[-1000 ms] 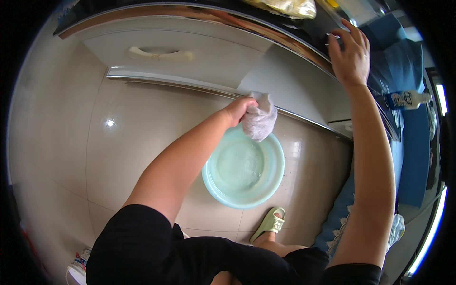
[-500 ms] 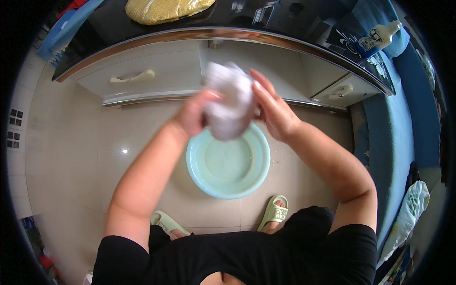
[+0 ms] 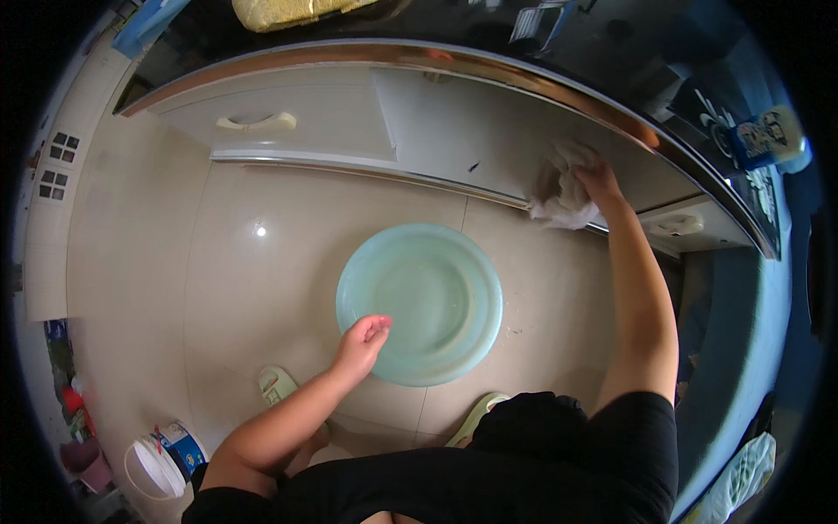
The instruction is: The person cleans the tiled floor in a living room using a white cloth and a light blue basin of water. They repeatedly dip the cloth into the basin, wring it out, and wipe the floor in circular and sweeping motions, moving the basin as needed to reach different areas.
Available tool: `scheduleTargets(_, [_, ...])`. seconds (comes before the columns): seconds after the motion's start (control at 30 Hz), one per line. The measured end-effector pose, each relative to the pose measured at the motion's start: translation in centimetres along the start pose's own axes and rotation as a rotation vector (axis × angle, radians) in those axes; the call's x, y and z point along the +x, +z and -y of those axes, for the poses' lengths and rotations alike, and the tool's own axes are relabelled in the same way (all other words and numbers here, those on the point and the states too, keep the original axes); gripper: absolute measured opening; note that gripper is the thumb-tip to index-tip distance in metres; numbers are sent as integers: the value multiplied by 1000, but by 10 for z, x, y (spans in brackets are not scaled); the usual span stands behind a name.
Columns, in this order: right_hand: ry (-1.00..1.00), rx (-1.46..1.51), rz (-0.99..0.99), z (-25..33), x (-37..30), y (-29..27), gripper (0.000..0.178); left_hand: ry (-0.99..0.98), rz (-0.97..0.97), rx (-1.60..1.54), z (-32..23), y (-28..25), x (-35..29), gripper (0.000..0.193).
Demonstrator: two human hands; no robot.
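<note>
My right hand point(image 3: 600, 182) is closed on a crumpled white cloth point(image 3: 563, 188) and reaches to the right part of the open white cabinet compartment point(image 3: 489, 131). Part of the cloth hangs over the compartment's lower front edge. Above the near left rim of a pale green basin point(image 3: 419, 373), my left hand point(image 3: 361, 348) is held with its fingers curled in and nothing visible in them. The basin stands on the tiled floor between me and the cabinet. A small dark speck point(image 3: 474, 166) shows inside the compartment.
On the black countertop point(image 3: 436, 22) lie a yellow bag point(image 3: 288, 10) and a blue and white bottle point(image 3: 768, 140). A closed drawer point(image 3: 271, 109) is left of the compartment. A white bucket point(image 3: 170, 458) is at lower left. Green slippers point(image 3: 278, 384) are on my feet.
The cloth was in both hands above the basin; my right hand has carried it right to the compartment. My left hand has let go and dropped back over the basin's near rim.
</note>
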State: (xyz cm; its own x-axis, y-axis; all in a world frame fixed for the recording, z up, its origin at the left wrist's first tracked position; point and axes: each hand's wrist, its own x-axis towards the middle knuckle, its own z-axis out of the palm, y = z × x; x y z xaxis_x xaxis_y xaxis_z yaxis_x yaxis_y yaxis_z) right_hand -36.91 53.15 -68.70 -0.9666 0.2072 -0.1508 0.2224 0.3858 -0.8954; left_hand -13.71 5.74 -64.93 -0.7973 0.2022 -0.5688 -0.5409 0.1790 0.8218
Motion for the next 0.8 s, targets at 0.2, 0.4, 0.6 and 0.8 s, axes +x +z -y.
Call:
scheduleTargets(0.2, [-220, -975, 47, 48, 12, 117, 47, -116, 82, 25, 1, 23, -25, 22])
scheduleTargets(0.4, [-370, -855, 535, 80, -25, 131, 38, -55, 137, 73, -1, 35, -14, 23])
scheduleTargets(0.6, [233, 206, 558, 26, -109, -14, 30, -107, 197, 122, -30, 51, -9, 24])
scheduleTargets(0.8, [-150, 807, -614, 55, -214, -111, 45, -227, 286, 253, -32, 68, -7, 25])
